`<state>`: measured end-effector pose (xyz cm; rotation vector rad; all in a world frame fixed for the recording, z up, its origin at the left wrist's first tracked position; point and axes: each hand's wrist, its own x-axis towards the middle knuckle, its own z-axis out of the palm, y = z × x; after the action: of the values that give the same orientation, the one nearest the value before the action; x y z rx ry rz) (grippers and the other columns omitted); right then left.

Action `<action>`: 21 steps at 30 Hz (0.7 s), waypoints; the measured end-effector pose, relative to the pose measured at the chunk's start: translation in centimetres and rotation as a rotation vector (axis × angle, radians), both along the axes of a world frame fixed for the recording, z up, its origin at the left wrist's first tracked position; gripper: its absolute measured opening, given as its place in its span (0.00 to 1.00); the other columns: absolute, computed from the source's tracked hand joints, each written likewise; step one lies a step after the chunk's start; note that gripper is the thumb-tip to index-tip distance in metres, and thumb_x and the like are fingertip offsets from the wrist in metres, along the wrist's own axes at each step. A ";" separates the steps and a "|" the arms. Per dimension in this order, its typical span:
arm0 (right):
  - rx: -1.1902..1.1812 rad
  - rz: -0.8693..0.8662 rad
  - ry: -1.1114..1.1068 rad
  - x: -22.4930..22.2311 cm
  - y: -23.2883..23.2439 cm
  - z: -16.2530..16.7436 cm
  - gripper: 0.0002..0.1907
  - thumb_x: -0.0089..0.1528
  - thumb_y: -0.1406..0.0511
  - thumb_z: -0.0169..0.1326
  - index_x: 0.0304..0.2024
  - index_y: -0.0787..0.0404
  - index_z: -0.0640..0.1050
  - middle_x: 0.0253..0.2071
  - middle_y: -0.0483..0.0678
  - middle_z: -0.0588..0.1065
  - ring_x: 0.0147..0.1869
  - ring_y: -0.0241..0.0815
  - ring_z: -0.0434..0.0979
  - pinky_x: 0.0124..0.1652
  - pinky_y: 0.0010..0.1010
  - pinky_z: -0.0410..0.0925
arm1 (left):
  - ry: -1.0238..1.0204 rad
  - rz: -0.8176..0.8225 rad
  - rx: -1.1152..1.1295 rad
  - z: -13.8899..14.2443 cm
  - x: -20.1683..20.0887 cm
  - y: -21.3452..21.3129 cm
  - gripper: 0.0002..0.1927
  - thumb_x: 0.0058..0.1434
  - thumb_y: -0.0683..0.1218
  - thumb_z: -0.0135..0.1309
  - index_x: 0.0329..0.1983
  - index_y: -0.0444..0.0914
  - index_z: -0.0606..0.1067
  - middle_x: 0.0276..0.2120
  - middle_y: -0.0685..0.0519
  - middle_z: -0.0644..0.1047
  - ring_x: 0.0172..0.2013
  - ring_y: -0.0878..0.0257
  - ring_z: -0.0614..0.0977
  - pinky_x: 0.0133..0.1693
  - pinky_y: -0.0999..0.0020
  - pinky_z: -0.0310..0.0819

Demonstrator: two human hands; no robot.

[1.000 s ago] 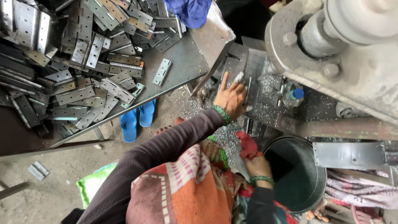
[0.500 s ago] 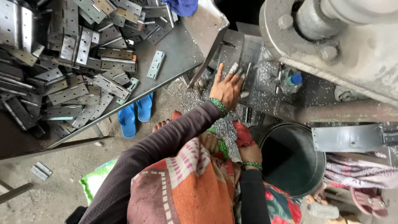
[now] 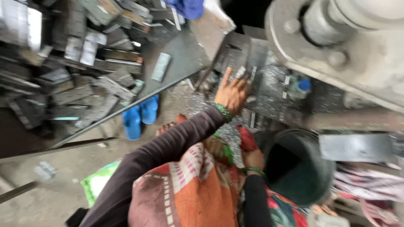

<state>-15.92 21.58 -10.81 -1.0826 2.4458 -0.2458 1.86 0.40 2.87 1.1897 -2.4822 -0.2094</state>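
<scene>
- Viewing from the head camera, blurred by motion: the left hand (image 3: 232,93) reaches onto the machine bed (image 3: 273,90), which is strewn with metal shavings, below the grey machine housing (image 3: 336,46).
- Left fingers: spread, with the forefinger raised. The fingertips meet a small pale metal piece (image 3: 240,72) near the bed's left edge. Whether they pinch it cannot be told.
- The right hand (image 3: 252,159) sits low, just beside the rim of the dark bucket (image 3: 290,133). Its fingers curl around a red cloth (image 3: 247,139).
- Work state, judged: one piece is at the bed. A large pile of metal plates (image 3: 75,63) lies on the steel sheet (image 3: 181,54) at the left, with a single plate (image 3: 161,66) apart near the sheet's lower edge, so much stock appears unhandled.
- Blue sandals (image 3: 141,115) lie on the floor below the sheet's edge.
- Change from the earlier frame: the left hand lies slightly further up the bed; the right hand remains at the bucket.
</scene>
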 end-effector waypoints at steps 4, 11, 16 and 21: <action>0.000 -0.017 -0.046 -0.4 0.2 0.9 0.27 0.52 0.47 0.63 0.41 0.61 0.83 0.41 0.68 0.78 0.50 0.70 0.78 0.46 0.55 0.73 | 0.110 0.002 -0.136 -0.5 0.0 0.3 0.31 0.65 0.60 0.44 0.62 0.34 0.71 0.61 0.42 0.73 0.65 0.51 0.70 0.69 0.36 0.30; 0.263 0.022 0.068 -1.4 -0.4 6.4 0.29 0.54 0.45 0.59 0.41 0.61 0.84 0.44 0.65 0.79 0.51 0.68 0.80 0.47 0.53 0.73 | -0.128 0.010 0.025 -1.6 -1.8 -1.8 0.24 0.67 0.47 0.41 0.65 0.37 0.70 0.66 0.45 0.70 0.68 0.55 0.68 0.71 0.33 0.24; 0.210 -0.080 0.075 0.5 -0.2 4.0 0.30 0.55 0.43 0.59 0.43 0.60 0.84 0.44 0.66 0.78 0.52 0.68 0.78 0.50 0.54 0.71 | -0.068 0.029 -0.005 -0.9 -2.3 -1.9 0.24 0.67 0.48 0.39 0.64 0.37 0.70 0.61 0.45 0.72 0.66 0.54 0.68 0.71 0.35 0.25; 0.074 0.026 0.062 -0.6 0.0 2.6 0.26 0.59 0.47 0.54 0.42 0.61 0.84 0.44 0.67 0.79 0.52 0.69 0.79 0.50 0.55 0.72 | 0.011 0.022 0.102 -0.4 -1.1 -0.8 0.25 0.71 0.53 0.41 0.66 0.37 0.70 0.63 0.47 0.71 0.68 0.54 0.67 0.73 0.36 0.29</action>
<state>-16.57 21.56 -8.17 -1.1045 2.4728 -0.1148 0.76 -0.44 2.43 1.2519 -2.4740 -0.3399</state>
